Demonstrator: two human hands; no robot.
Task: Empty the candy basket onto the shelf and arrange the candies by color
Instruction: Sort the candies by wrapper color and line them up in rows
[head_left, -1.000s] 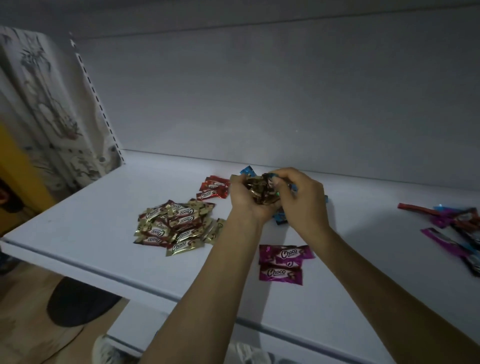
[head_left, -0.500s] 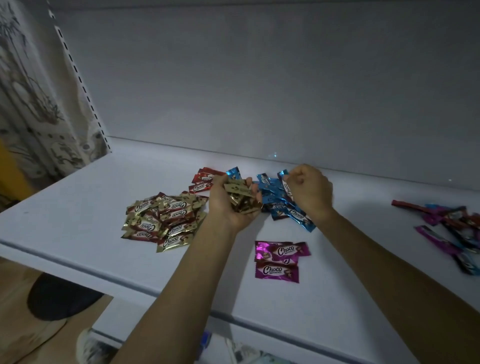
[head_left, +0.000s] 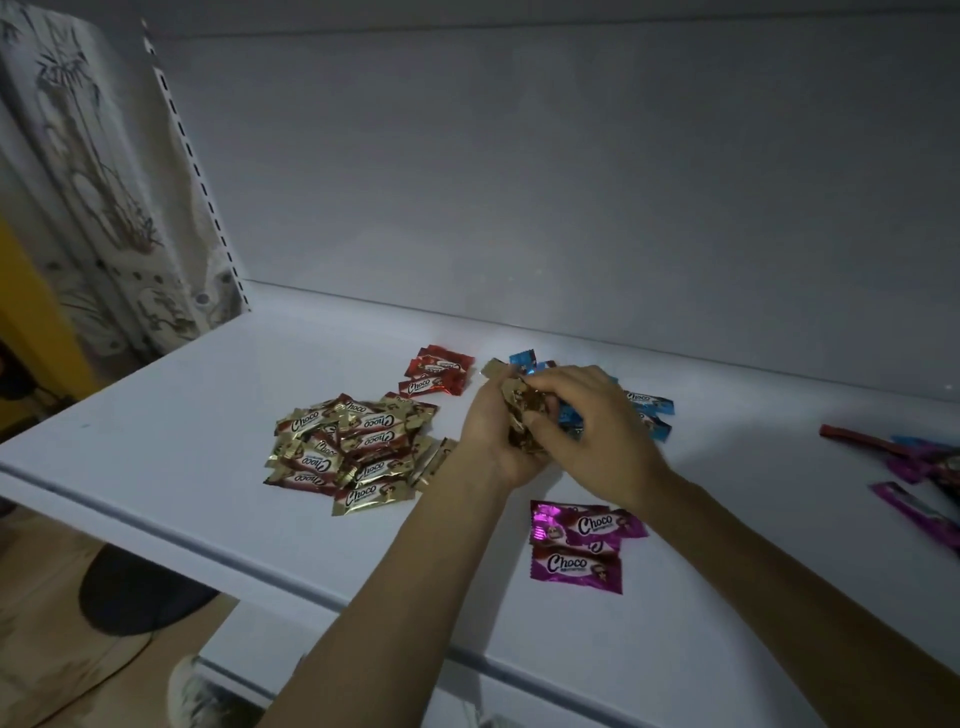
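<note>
On the white shelf (head_left: 156, 441) lie candies sorted in groups. A pile of gold candies (head_left: 348, 447) is at the left, with a few red candies (head_left: 436, 374) behind it. Blue candies (head_left: 647, 408) lie partly hidden behind my hands, and magenta candies (head_left: 576, 545) lie near the front. My left hand (head_left: 493, 436) grips a bunch of gold candies (head_left: 519, 405). My right hand (head_left: 597, 431) reaches into that bunch, its thumb and fingers pinching the gold wrappers. No basket is in view.
A mixed heap of unsorted candies (head_left: 924, 467) lies at the shelf's right edge. A slotted upright (head_left: 197, 176) and a patterned curtain (head_left: 78, 208) stand at the left. A dark round object (head_left: 140, 592) sits on the floor below the shelf's front edge.
My right hand left the blue candies and came back to the gold bunch held in my left hand. The view shifted slightly.
</note>
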